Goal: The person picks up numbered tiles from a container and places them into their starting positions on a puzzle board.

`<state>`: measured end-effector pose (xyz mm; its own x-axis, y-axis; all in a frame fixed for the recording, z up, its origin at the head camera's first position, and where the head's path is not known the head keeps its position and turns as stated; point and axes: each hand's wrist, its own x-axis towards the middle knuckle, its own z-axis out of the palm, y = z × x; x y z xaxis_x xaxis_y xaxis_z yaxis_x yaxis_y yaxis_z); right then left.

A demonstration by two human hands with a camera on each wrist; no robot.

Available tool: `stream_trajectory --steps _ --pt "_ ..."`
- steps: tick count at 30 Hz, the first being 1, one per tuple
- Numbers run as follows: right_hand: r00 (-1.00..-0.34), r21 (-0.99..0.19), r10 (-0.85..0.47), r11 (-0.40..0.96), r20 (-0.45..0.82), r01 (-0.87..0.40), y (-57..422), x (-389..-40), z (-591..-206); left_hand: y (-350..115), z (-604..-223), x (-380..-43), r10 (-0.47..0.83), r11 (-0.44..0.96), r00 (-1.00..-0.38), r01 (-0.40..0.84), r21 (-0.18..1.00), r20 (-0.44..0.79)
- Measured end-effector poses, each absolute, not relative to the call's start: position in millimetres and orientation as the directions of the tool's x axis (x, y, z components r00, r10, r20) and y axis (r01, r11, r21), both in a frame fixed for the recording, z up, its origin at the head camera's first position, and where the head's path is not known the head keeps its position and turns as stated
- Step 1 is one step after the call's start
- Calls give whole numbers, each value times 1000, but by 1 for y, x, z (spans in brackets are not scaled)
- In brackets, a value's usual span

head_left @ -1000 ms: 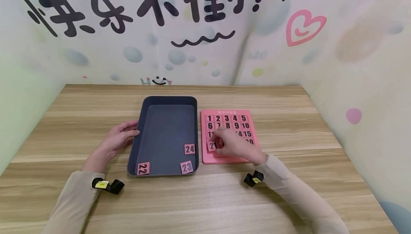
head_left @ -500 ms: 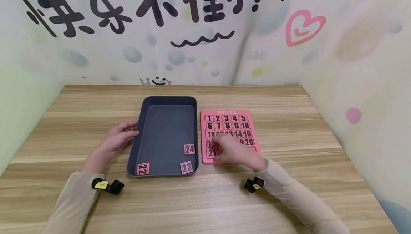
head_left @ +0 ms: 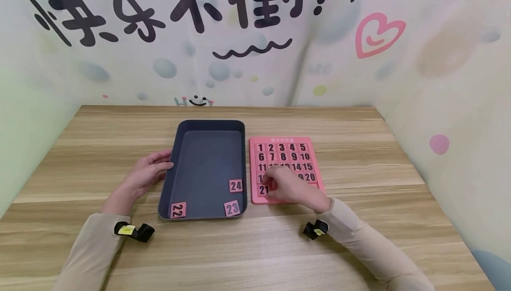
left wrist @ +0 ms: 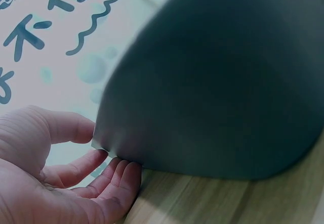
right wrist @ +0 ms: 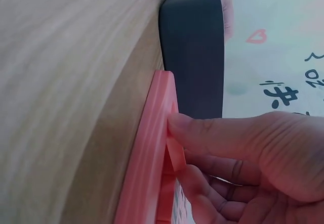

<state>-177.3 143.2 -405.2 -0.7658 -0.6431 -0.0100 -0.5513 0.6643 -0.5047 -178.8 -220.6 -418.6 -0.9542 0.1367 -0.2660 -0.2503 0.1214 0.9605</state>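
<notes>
My left hand (head_left: 145,173) holds the left side of a dark blue tray (head_left: 207,158), thumb at the rim and fingertips against the wall; the left wrist view shows this grip on the tray wall (left wrist: 212,92). At the pink number puzzle board (head_left: 255,198), my right hand (head_left: 287,184) pinches the number 21 tile (head_left: 263,190) at the lower left slot. Up close in the right wrist view, thumb and index finger hold the pink tile (right wrist: 175,150), tilted against the board's raised edge (right wrist: 149,148). My hand covers part of the lower rows.
Inside the tray lie tiles 22 (head_left: 178,210), 23 (head_left: 232,208) and 24 (head_left: 236,186), along its near end and right side. Tray and board stand side by side with a narrow gap on a wooden table (head_left: 223,255). A printed wall covering (head_left: 247,78) rises behind.
My right hand has moved tile 21 a little towards me, from over the fourth row into the bottom left slot. The left hand and the tray have stayed put.
</notes>
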Motion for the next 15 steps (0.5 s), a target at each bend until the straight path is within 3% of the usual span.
stream_trajectory --steps 15 --pt "-780 -501 -626 667 24 -551 140 -172 -405 -220 -419 -179 140 131 -952 -254 958 -272"
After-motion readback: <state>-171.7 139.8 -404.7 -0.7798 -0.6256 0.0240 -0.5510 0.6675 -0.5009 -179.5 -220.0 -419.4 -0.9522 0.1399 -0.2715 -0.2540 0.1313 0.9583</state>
